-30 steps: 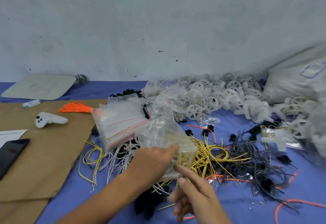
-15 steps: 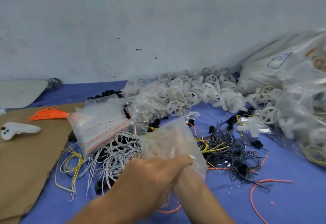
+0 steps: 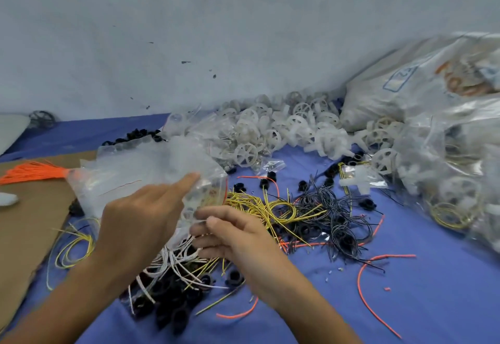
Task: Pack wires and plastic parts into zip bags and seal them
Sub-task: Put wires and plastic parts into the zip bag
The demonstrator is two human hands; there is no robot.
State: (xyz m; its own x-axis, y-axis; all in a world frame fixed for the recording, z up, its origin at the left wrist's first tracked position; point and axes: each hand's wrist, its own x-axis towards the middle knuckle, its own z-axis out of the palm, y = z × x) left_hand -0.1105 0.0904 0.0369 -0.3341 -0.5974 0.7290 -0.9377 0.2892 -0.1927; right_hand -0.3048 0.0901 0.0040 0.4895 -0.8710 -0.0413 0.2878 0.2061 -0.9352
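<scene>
Both our hands meet in the lower middle of the frame. Our left hand (image 3: 140, 219) is partly open, its first finger pointing out flat over a clear zip bag (image 3: 200, 189). Our right hand (image 3: 230, 231) pinches the low edge of that same bag with curled fingers and thumb. The bag is blurry, and we can make out pale round parts inside it. We cannot tell if the bag's top is shut.

Just left of the bag lies a stack of empty bags (image 3: 130, 170) with thin red lines. Under our hands sit white wires (image 3: 173, 259) and black parts (image 3: 167, 303). Right of our hands are yellow wires (image 3: 270, 205), and past them a tangle of black wires (image 3: 335, 213). A loose orange wire (image 3: 365, 284) curls at the lower right.

White wheels (image 3: 270, 132) are heaped along the wall in the upper middle. Big full bags (image 3: 446, 154) fill the right side. All of this rests on a blue cloth (image 3: 405, 303) on the table. Brown card (image 3: 29, 213) lies at the left, with an orange tassel (image 3: 32, 172) on it.
</scene>
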